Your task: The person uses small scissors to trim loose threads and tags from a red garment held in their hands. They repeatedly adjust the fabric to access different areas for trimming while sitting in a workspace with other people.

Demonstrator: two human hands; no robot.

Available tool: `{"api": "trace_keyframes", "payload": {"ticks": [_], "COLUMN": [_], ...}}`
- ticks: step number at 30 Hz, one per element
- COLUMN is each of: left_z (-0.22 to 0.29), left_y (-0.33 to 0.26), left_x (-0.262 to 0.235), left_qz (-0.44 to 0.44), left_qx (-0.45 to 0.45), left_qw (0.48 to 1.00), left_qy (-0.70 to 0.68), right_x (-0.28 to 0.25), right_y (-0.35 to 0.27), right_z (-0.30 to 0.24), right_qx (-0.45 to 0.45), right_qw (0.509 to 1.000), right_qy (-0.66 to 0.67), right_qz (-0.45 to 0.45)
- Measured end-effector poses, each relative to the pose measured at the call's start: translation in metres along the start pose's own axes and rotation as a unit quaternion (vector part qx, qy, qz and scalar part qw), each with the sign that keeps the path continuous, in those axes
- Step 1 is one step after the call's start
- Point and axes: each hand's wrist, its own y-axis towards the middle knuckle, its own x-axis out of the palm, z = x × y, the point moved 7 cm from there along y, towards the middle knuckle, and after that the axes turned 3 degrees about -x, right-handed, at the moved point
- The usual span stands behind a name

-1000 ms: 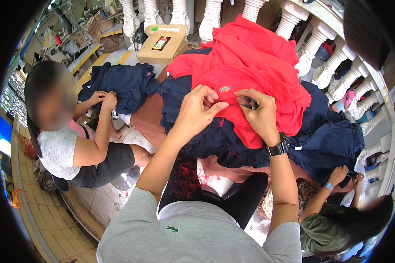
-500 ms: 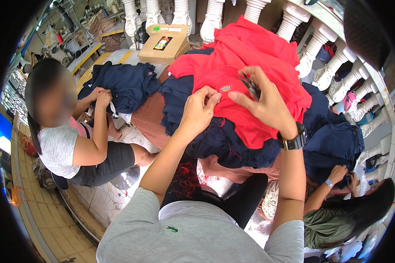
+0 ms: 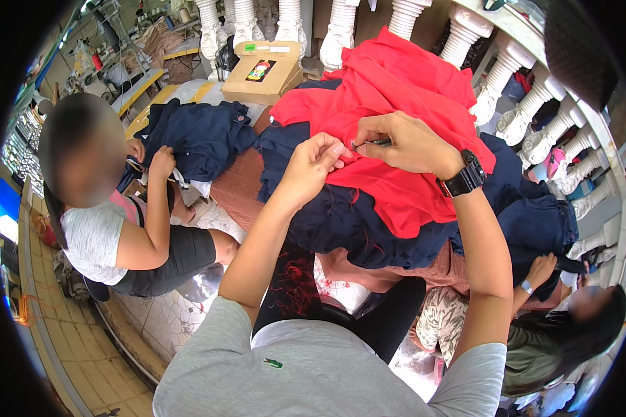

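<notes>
A red garment lies heaped on a pile of dark navy garments in front of me. My left hand pinches a bit of the red cloth between thumb and fingertips. Close by on the right, my right hand is closed around small dark thread snips. Their tip points toward my left fingertips and nearly meets them; whether the blades touch the cloth is too small to tell. Loose red threads hang on the navy cloth and lie on my dark trouser leg.
At left a co-worker handles navy cloth; another co-worker works at lower right beside more navy garments. A cardboard box sits behind the pile. White balusters line the back and right.
My right hand has turned and brought the snips down and left to my left fingertips. Both co-workers' hands have shifted on their cloth.
</notes>
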Motion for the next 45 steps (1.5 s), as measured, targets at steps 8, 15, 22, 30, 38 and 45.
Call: {"api": "trace_keyframes", "payload": {"ticks": [8,15,22,30,38,45], "left_z": [0.000,0.046,0.021,0.077,0.036,0.074], "left_y": [-0.001,-0.043,-0.011,-0.003,-0.115,-0.065], "left_x": [0.001,-0.029,-0.037,-0.042,0.059,0.053], "left_qz": [-0.021,-0.067,0.092,0.184,-0.408,-0.012], "left_qx": [0.003,0.137,0.063,0.150,-0.004,0.235], "left_qw": [1.000,0.959,0.939,0.912,0.850,0.932], "left_qy": [0.012,0.237,0.325,0.333,0.333,0.277], "right_x": [0.000,-0.062,-0.056,-0.155,-0.198,-0.189], "right_y": [0.003,-0.035,-0.037,-0.071,-0.136,-0.147], "right_z": [-0.011,0.006,0.045,-0.009,0.052,0.070], "right_qx": [-0.001,0.063,0.055,-0.007,0.101,0.093], "right_qw": [0.999,0.971,0.952,0.828,0.754,0.763], "right_qy": [-0.035,-0.012,-0.094,-0.170,0.027,0.109], "right_qz": [-0.005,0.230,0.285,0.535,0.649,0.630]}}
